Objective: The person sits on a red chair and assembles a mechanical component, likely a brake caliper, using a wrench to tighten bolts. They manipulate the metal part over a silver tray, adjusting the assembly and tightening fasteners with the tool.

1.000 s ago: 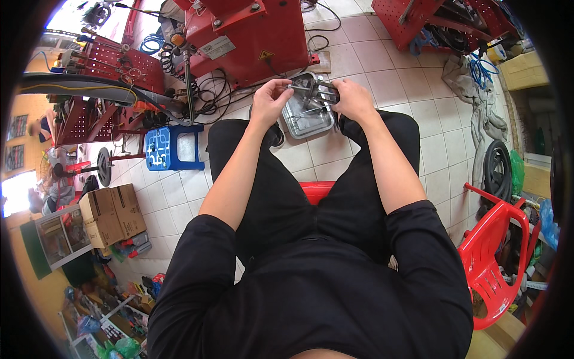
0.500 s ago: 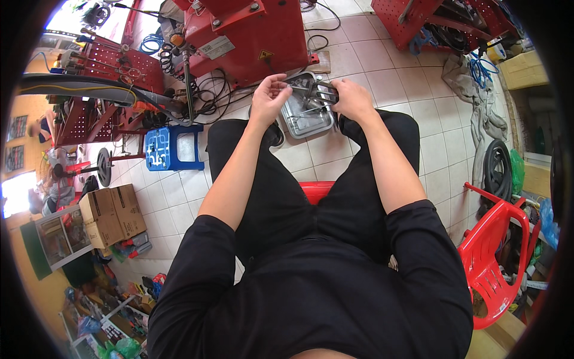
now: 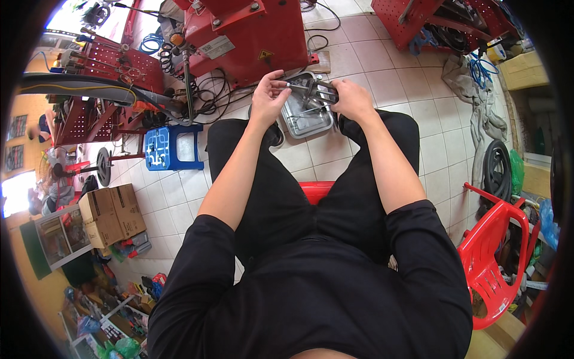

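Note:
Between my knees a silver metal tray (image 3: 310, 129) rests on the tiled floor, with shallow liquid and what look like small parts inside. Above it is a dark metal part (image 3: 320, 92) with several parallel bars; its exact kind is unclear. My right hand (image 3: 355, 103) is closed around the right end of this part. Opposite, my left hand (image 3: 270, 97) pinches the tip of a slim light rod (image 3: 293, 86) that reaches toward the part's left side. The fingers of my left hand are partly curled, thumb toward the rod.
A big red machine (image 3: 257, 42) stands just beyond the tray, with black cables on the floor beside it. To the left are a blue stool (image 3: 161, 148) and cardboard boxes (image 3: 112, 215). A red plastic chair (image 3: 493, 263) stands at the right, near a black tire (image 3: 497, 170).
The fingers of my left hand have shifted slightly at the rod's tip. My right hand and the metal part hold nearly the same place.

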The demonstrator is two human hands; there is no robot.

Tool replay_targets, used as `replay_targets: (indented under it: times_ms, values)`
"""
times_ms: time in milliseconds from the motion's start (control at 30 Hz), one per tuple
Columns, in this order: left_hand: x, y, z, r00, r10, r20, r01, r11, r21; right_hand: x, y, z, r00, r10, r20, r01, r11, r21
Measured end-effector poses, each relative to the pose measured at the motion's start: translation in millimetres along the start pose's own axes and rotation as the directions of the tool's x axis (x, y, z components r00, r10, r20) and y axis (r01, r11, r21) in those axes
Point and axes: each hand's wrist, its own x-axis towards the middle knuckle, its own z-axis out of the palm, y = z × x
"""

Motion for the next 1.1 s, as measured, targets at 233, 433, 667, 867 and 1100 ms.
replay_targets:
  times_ms: [233,433,667,867,1100]
  values:
    - [5.0,-10.1,-7.5,0.996,-0.090,0.019,0.090,0.995,-0.038,0.0,-2.5,-0.8,0.999,0.013,0.032,-0.014,1.000,0.017]
    - [3.8,-1.5,-8.8,0.991,-0.099,0.093,0.087,0.989,0.123,0.7,0.5,1.8,1.000,0.009,0.029,-0.010,1.000,0.015]
    - [0.0,3.3,-2.6,0.999,0.023,0.041,-0.024,1.000,0.016,0.6,0.8,3.3,1.000,-0.005,-0.001,0.005,1.000,0.026]
    - [3.5,-3.4,-7.4,0.992,-0.120,0.038,0.120,0.992,0.026,1.3,-0.6,2.5,1.000,-0.006,0.015,0.006,1.000,0.014]
    - [3.0,-2.1,-9.1,0.995,-0.094,0.026,0.091,0.991,0.103,0.6,0.7,3.1,1.000,-0.014,0.016,0.013,0.999,0.034]
